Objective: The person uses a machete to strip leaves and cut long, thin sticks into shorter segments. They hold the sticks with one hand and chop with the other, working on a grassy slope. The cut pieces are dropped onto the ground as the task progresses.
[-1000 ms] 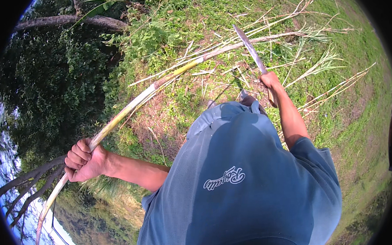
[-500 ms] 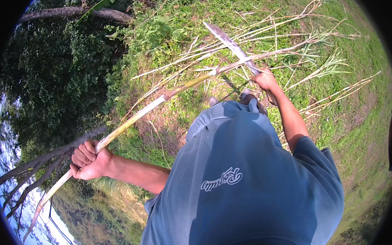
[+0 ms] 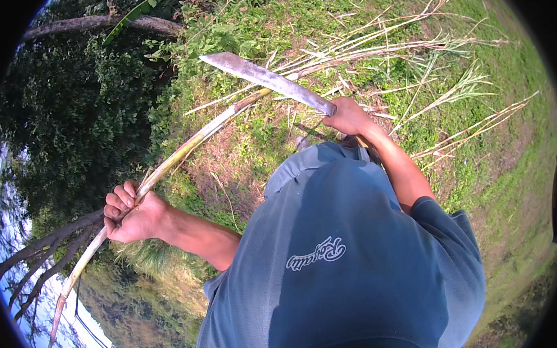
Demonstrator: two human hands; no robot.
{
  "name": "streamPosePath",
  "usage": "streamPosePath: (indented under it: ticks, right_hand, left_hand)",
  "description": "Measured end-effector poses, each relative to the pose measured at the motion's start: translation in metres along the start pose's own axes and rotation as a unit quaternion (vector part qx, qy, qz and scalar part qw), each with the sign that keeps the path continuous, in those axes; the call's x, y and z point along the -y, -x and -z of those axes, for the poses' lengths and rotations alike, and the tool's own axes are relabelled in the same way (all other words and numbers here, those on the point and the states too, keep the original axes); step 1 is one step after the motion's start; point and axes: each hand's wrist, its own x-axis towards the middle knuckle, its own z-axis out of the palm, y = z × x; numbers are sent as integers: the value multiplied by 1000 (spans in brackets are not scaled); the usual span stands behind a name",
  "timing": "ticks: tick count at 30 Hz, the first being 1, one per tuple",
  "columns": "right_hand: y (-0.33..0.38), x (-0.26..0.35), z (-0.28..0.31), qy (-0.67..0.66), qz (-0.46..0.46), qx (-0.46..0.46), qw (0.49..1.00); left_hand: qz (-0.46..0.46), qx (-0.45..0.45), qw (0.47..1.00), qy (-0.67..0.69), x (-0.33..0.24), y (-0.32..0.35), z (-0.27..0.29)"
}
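Observation:
My left hand [image 3: 141, 218] is wrapped round a long, jointed cane stalk [image 3: 185, 150], yellow-green with pale bands. From my fist the stalk slants up to the right, and its other end runs down to the lower left. My right hand [image 3: 349, 117] grips the handle end of a machete [image 3: 258, 75] with a long, worn grey blade. The blade points to the upper left and crosses over the stalk's far part. Whether it touches the stalk there, I cannot tell.
Several cut stalks [image 3: 383, 47] with leafy tops lie on the grass ahead, and more thin stalks [image 3: 479, 130] lie to the right. Dense dark foliage [image 3: 76, 103] and bare branches [image 3: 49, 238] stand on the left. A shoe [image 3: 301, 142] shows below my shorts.
My right hand has moved left, and the machete has swung left and flatter across the stalk. The stalk's leafy far portion no longer extends past the blade. My left hand has barely shifted.

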Motion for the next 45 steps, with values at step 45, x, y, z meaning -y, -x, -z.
streamPosePath:
  ticks: [45]
  right_hand:
    - [-27, -39, 29, 15, -67, -10, 998]
  left_hand:
    - [-94, -66, 993, 2, -18, 1, 31]
